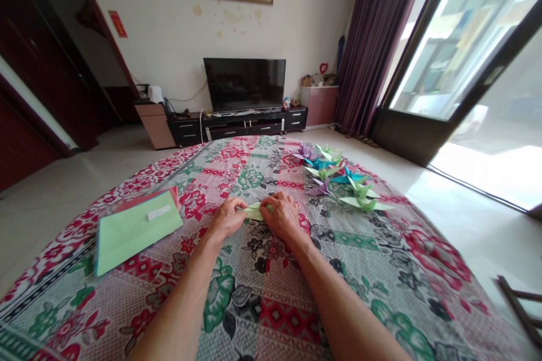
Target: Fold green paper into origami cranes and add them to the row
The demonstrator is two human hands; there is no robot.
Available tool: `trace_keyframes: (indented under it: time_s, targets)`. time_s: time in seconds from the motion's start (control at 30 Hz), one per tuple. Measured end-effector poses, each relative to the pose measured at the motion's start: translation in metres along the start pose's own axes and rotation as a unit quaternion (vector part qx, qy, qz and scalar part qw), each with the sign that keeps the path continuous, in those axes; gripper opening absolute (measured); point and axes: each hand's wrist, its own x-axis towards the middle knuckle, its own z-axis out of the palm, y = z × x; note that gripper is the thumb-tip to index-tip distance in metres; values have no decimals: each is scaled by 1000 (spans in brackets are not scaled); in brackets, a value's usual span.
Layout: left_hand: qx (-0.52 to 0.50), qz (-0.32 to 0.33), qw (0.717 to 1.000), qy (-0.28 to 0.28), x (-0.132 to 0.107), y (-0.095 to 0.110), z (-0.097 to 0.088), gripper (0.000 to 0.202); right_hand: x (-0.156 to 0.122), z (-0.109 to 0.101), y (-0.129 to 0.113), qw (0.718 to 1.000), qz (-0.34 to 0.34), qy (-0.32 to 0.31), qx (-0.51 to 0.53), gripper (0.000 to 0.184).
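A small folded piece of light green paper (255, 211) lies on the flowered tablecloth (262, 293) in front of me. My left hand (227, 216) pinches its left end, fingers curled onto it. My right hand (282, 215) presses down on its right end with bent fingers. Both forearms reach in from the bottom edge. The part of the paper under my right hand is hidden.
A stack of coloured paper sheets (134, 229), green on top, lies to the left. Several folded paper cranes (336, 177) in green, purple and blue sit at the right rear of the table. Beyond are a TV (244, 83) on a low cabinet and a glass door (461, 56).
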Motion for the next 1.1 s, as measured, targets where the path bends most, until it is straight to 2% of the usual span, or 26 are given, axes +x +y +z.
trace_keyframes:
  time_s: [0.1, 0.27, 0.4, 0.57, 0.8, 1.1]
  targets:
    - [-1, 3, 1000, 1, 1, -2, 1, 18, 0, 0, 0, 1000, -1, 1, 0, 21]
    - [40, 65, 996, 52, -3, -2, 13, 19, 1, 1, 1, 1000, -2, 5, -1, 20]
    - [74, 81, 991, 74, -7, 0, 19, 18, 1, 3, 1, 1000, -3, 8, 2, 20]
    - [85, 73, 991, 72, -8, 2, 19, 18, 1, 4, 3, 1000, 2, 8, 13, 20]
    - [93, 77, 990, 68, -9, 3, 18, 19, 7, -2, 13, 998, -15, -34, 52, 16]
    - [90, 78, 990, 71, -11, 4, 17, 20, 14, -3, 33, 992, -71, -59, 87, 20]
